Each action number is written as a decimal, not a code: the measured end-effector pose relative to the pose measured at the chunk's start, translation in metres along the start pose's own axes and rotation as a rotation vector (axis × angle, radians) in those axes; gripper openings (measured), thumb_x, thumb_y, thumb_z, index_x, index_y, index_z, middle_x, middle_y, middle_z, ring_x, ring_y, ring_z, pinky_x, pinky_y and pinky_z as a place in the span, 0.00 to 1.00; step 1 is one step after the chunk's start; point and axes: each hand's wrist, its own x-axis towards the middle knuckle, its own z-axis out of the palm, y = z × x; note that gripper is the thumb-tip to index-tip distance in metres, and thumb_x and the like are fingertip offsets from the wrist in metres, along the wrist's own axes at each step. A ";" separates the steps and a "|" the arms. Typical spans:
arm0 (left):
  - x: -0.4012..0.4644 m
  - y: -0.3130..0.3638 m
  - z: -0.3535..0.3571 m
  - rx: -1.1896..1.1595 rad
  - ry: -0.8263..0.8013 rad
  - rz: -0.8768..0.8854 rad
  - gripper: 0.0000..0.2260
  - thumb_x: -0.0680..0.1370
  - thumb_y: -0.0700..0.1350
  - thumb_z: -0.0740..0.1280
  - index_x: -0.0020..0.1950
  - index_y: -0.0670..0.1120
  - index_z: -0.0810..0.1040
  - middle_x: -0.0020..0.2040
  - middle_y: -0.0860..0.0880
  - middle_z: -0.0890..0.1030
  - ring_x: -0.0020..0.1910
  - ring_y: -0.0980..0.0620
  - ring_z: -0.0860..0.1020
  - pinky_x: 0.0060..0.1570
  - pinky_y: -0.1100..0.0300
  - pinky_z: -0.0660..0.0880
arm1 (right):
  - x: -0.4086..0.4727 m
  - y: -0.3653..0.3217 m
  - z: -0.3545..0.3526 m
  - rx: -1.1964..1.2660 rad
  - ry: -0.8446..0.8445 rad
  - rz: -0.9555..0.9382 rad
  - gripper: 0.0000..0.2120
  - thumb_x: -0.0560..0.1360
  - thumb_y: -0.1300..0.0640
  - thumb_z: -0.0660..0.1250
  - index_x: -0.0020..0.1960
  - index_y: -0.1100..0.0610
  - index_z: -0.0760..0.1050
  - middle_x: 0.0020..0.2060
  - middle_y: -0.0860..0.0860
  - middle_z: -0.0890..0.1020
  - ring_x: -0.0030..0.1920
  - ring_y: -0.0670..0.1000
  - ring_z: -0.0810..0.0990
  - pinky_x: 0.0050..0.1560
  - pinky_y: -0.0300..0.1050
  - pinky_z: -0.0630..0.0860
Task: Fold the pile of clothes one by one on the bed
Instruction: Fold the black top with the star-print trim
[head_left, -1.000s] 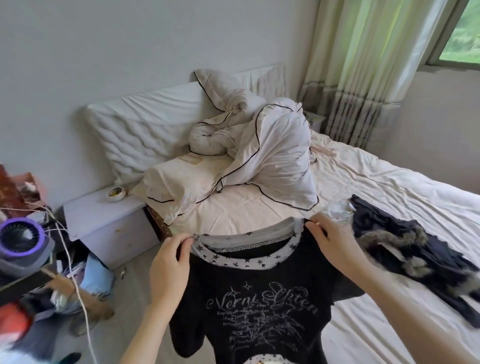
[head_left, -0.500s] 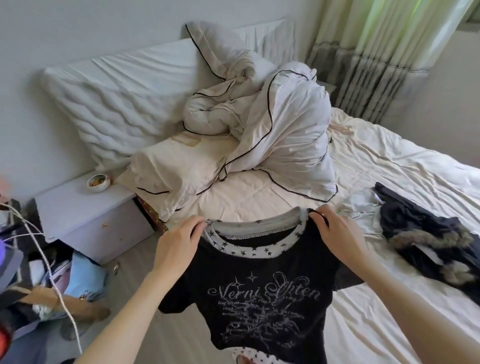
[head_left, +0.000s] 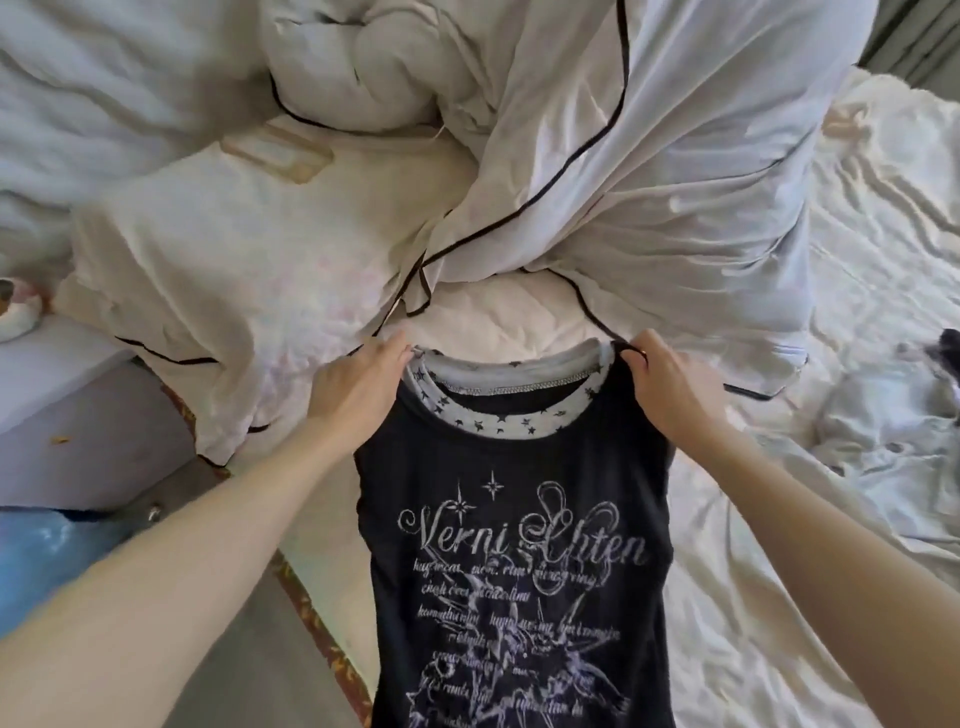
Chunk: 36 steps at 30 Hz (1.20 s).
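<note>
Both hands pinch the shirt (head_left: 511, 519) at its shoulders, one on each side of the neckline. Left hand (head_left: 358, 387) grips the left shoulder with its fingers curled over the fabric edge, just beside the white star-printed collar (head_left: 498, 421). Right hand (head_left: 670, 387) clamps the right shoulder, fingers bent round a fold of black cloth.

Held up this way, the shirt hangs flat between the hands, front toward the camera, with pale script lettering and a drawing across the chest. Its lower part runs out of view at the bottom edge. It hangs over the near edge of the bed (head_left: 857, 364), whose cream sheet is creased.

Beyond the shirt lies a heaped white duvet (head_left: 649, 156) with dark piping, next to a cream pillow (head_left: 234, 249) that is piped the same way. At far right, on the sheet, a crumpled pale garment (head_left: 883, 415) lies with a scrap of dark cloth (head_left: 948, 358) at the frame edge. A pale nightstand (head_left: 57, 395) stands left of the bed, with something blue (head_left: 57, 551) on the floor below it.
</note>
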 end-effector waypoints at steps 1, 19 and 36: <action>0.016 -0.005 0.016 0.000 0.025 0.002 0.12 0.83 0.50 0.51 0.56 0.45 0.69 0.48 0.43 0.79 0.33 0.42 0.76 0.32 0.53 0.72 | 0.015 0.004 0.017 -0.014 0.008 0.009 0.13 0.82 0.50 0.54 0.53 0.59 0.69 0.39 0.60 0.81 0.38 0.63 0.78 0.34 0.49 0.67; 0.082 -0.036 0.145 -0.170 -0.089 -0.118 0.14 0.80 0.57 0.58 0.53 0.46 0.71 0.49 0.44 0.79 0.45 0.39 0.77 0.35 0.51 0.71 | 0.072 0.023 0.158 -0.104 -0.069 0.193 0.15 0.81 0.52 0.55 0.56 0.63 0.71 0.53 0.60 0.77 0.56 0.62 0.73 0.55 0.55 0.64; 0.033 -0.072 0.070 -1.070 -0.232 -0.397 0.06 0.79 0.40 0.65 0.42 0.46 0.75 0.37 0.49 0.79 0.36 0.59 0.76 0.42 0.66 0.70 | -0.109 -0.120 0.170 0.088 -0.190 -0.172 0.27 0.73 0.51 0.71 0.69 0.57 0.71 0.69 0.59 0.71 0.70 0.62 0.68 0.65 0.70 0.62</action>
